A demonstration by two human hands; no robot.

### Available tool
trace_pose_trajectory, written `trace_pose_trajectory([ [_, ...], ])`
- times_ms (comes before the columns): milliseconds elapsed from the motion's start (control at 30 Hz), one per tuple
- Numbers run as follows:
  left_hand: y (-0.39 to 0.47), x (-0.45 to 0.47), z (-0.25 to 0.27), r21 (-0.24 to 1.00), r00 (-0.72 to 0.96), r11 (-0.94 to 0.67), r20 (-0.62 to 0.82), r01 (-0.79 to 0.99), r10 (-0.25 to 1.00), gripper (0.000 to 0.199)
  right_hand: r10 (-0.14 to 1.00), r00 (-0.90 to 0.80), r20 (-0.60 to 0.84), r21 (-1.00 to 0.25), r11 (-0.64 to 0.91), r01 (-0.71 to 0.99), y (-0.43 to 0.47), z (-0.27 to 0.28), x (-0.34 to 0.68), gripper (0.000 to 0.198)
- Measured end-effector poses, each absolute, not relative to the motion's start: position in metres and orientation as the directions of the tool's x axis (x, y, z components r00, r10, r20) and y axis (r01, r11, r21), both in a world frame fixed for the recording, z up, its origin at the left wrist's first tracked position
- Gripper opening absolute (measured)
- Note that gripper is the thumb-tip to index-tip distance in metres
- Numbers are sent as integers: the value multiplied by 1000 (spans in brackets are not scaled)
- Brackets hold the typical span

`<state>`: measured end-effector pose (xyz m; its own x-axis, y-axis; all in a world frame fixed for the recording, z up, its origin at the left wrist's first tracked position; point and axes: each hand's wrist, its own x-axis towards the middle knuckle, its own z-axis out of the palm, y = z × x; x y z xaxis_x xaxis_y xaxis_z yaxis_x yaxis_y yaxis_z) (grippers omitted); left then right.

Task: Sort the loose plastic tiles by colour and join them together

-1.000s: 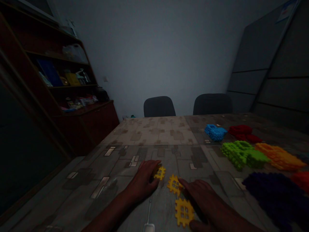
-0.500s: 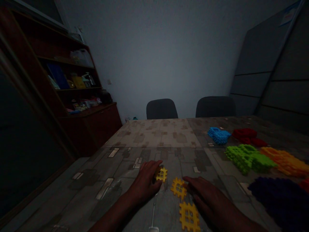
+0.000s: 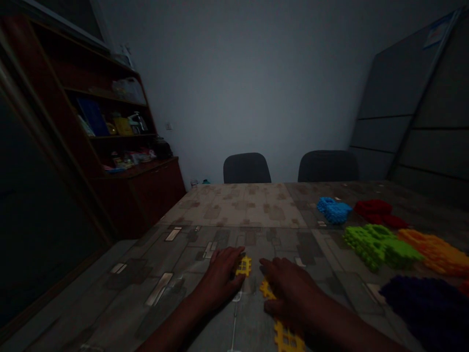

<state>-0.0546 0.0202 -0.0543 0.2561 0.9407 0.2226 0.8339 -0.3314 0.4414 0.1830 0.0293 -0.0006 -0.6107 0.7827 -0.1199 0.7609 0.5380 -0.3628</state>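
Note:
My left hand (image 3: 223, 274) grips a yellow square interlocking tile (image 3: 244, 266) with a window-like grid, its fingers behind the left edge and thumb along the near side. My right hand (image 3: 293, 288) is over a second yellow tile (image 3: 266, 290), fingers stretched out and thumb apart. Most of that tile is hidden under the hand, and whether the fingers touch it I cannot tell. Nearer to me, partly under my right wrist, lies a third yellow tile (image 3: 287, 338) on the patterned tablecloth (image 3: 190, 254).
To the right lie piles of pieces: blue (image 3: 334, 210), red (image 3: 375, 211), green (image 3: 381, 244), orange (image 3: 436, 250) and dark purple (image 3: 427, 303). Two dark chairs (image 3: 246, 167) stand beyond the far table edge. A wooden cabinet (image 3: 154, 190) with shelves is on the left.
My right hand has moved left and over the second tile, covering much of it. My left hand stays about where it was with its tile. The view has tilted slightly upward.

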Motion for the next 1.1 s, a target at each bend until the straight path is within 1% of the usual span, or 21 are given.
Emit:
trace_pose_trajectory([
  [133,21,-54,-54,441,258,-331,219,834,941,62,808,-578,-109,-299,528,795,33,-6,171,81],
  [267,21,-53,-52,445,265,-338,220,830,939,61,830,-551,-87,-307,504,807,38,1,179,74],
  [400,20,-53,-51,457,261,-333,215,825,941,60,871,-483,-92,-345,427,836,50,3,214,66],
  [567,20,-52,-50,473,246,-319,212,822,946,62,926,-357,-122,-308,307,900,61,-11,272,65],
  [600,20,-52,-50,478,244,-316,207,820,947,62,925,-364,-110,-311,316,897,61,-15,280,67],
  [667,19,-51,-48,488,242,-314,206,815,948,62,884,-461,-78,-348,409,844,60,-23,290,72],
  [733,18,-50,-47,493,242,-321,218,809,945,62,797,-603,-38,-414,536,735,58,-28,294,78],
  [800,18,-50,-47,489,244,-331,235,807,941,61,715,-699,-7,-479,611,630,56,-30,292,78],
  [867,19,-50,-48,486,247,-335,238,807,939,61,694,-720,-15,-510,614,603,55,-32,290,77],
  [967,20,-51,-48,487,252,-333,226,807,941,61,709,-705,-27,-486,607,629,56,-33,288,82],
  [1033,19,-50,-47,486,249,-328,222,810,943,60,725,-689,10,-447,619,645,57,-33,288,82],
  [1100,19,-50,-44,480,249,-329,223,813,942,61,737,-674,52,-439,623,648,56,-31,291,81],
])
